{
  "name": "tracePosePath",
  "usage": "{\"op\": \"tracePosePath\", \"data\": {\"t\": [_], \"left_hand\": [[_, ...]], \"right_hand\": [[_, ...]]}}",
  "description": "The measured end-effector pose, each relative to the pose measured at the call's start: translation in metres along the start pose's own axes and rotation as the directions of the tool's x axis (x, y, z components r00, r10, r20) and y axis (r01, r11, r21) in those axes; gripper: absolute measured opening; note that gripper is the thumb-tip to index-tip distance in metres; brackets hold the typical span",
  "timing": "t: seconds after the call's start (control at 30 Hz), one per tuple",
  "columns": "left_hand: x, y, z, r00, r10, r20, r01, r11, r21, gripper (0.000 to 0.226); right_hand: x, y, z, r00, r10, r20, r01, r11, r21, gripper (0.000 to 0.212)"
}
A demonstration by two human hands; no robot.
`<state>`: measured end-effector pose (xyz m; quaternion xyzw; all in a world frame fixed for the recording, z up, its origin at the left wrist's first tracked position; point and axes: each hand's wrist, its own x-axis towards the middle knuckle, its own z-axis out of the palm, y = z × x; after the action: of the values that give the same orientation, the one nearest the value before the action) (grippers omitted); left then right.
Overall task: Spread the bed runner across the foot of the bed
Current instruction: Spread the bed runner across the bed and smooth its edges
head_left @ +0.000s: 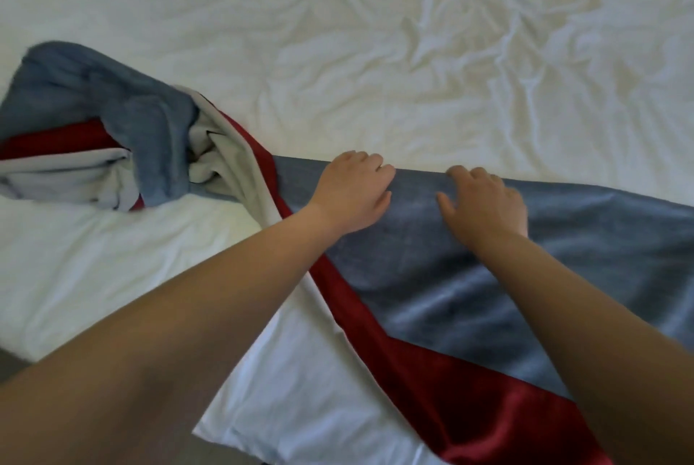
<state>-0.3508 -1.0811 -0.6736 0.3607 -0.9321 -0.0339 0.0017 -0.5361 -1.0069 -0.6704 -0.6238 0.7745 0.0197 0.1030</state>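
Together, left hand (353, 190), right hand (486, 203), two grips curled on one bed runner (432, 277), one bed (413, 51).

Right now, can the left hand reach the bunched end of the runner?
Probably yes. The left hand rests on the flat part of the runner, and only cloth lies between it and the bunched end to its left.
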Motion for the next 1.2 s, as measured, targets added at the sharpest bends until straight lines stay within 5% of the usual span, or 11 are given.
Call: {"op": "tracePosePath", "data": {"t": [0.27,0.63,0.87,1.03,1.2], "left_hand": [[-0.027,-0.043,0.002,0.994,-0.096,-0.050,0.095,0.995,-0.023,0.023],[-0.078,-0.126,-0.025,0.974,-0.222,0.049,0.213,0.966,0.147,0.033],[-0.101,-0.176,-0.024,0.993,-0.048,0.104,0.032,0.988,0.151,0.018],[-0.151,-0.205,-0.013,0.981,0.105,0.164,-0.135,0.973,0.188,0.016],[-0.176,-0.225,-0.012,0.952,0.268,0.148,-0.296,0.927,0.228,0.014]], "right_hand": [[0.020,-0.079,0.016,0.992,-0.125,-0.007,0.125,0.992,0.034,0.039],[0.017,-0.158,0.021,0.962,-0.270,0.048,0.263,0.957,0.121,0.037],[0.022,-0.241,0.040,0.952,-0.277,0.133,0.246,0.945,0.214,0.028],[0.000,-0.292,0.059,0.963,-0.253,0.093,0.229,0.950,0.213,0.043],[-0.023,-0.323,0.074,0.936,-0.337,0.098,0.334,0.941,0.047,0.009]]}}
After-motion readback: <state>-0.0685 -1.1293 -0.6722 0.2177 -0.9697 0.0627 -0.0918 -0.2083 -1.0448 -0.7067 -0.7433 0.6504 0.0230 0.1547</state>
